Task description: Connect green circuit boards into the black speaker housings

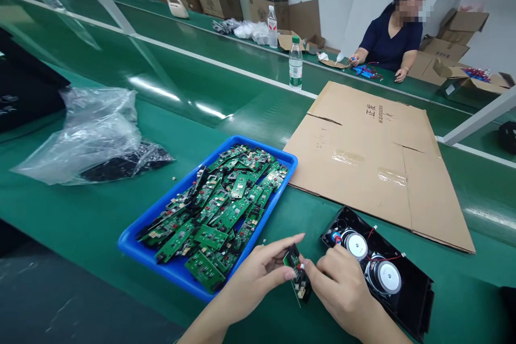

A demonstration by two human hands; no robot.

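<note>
Board (297,275), small and green, sits pinched between both hands just above the green surface (80,215). The left hand (258,277) closes its fingers (292,241) on the board's near edge. The right hand (341,285) nips the other side with its fingertips, right at a small red and white bit. I think the board is light, thin and stiff, but easy to hurt. Holding it by the bare edges looks safest, away from the tiny parts on top.

Just right of the fingers lies a black panel (415,290) with two round speakers (357,244) and thin red wires that could snag. Just left of the fingers is a blue tray (133,242) piled with more boards. Beyond lies flat cardboard (374,156). Farther left is a plastic bag (92,134). Far across, past a water bottle (295,63), another person (393,37) works.
</note>
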